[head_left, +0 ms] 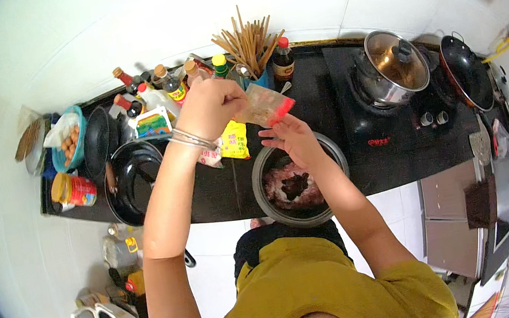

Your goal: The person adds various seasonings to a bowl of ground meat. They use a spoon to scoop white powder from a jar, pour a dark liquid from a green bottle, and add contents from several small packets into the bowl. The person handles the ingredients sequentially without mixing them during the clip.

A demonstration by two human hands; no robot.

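Above the counter I hold a small clear plastic packet (pixel 263 108) with a red edge, tilted, its pale brown contents showing through. My left hand (pixel 215 103), bracelets at the wrist, is closed in a pinch at its upper left end. At the red edge is my right hand (pixel 295 141), fingertips gripping it, the other fingers loosely bent. Just below my right hand stands a grey metal bowl (pixel 264 203) with pinkish minced meat (pixel 309 194) in it. A dark brown patch of sauce or seasoning (pixel 295 185) lies on the meat. My right forearm covers part of the bowl's rim.
A yellow seasoning bag (pixel 235 141) lies left of the bowl. Several sauce bottles (pixel 172 86) and a holder of chopsticks (pixel 247 44) line the wall. A steel pot (pixel 390 85) sits on the cooktop, with a wok (pixel 468 73) beyond. Black pan (pixel 130 183) and egg basket (pixel 76 115) stand left.
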